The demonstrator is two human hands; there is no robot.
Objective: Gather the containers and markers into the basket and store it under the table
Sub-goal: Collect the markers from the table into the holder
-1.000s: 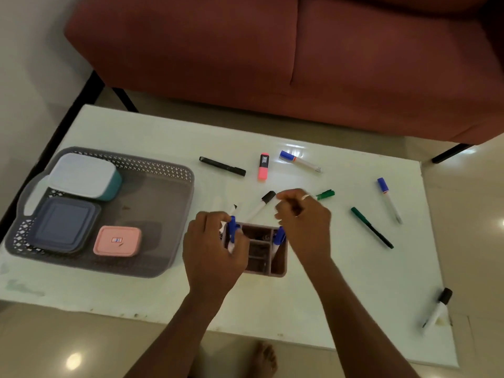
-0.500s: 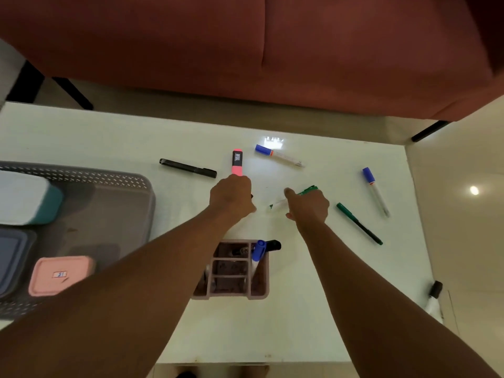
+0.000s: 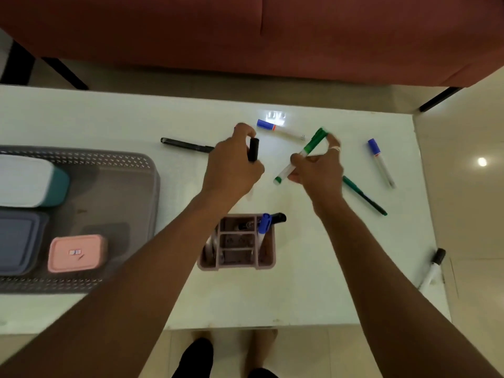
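My left hand (image 3: 231, 167) is closed around a black-capped white marker (image 3: 253, 149), held above the white table (image 3: 313, 290). A green-capped marker (image 3: 306, 151) is gripped in my right hand (image 3: 319, 173), tilted up to the right. Between my forearms stands a mauve divided organizer (image 3: 237, 264) with a blue-capped marker (image 3: 264, 223) and a black-capped marker (image 3: 279, 217) in it. The grey basket (image 3: 122, 192) at the left holds a white-and-teal container (image 3: 30, 181), a blue-grey container (image 3: 19, 241) and a pink container (image 3: 76, 253).
Loose on the table lie a black pen (image 3: 185, 145), a blue-capped marker (image 3: 278, 130), another blue-capped marker (image 3: 380, 162), a green pen (image 3: 364, 196) and a black-capped marker (image 3: 433, 268) at the right edge. A red sofa (image 3: 245, 36) stands behind the table.
Both hands left the organizer and reached out over the table. My left hand picked up the black-capped marker and my right hand lifted the green-capped marker.
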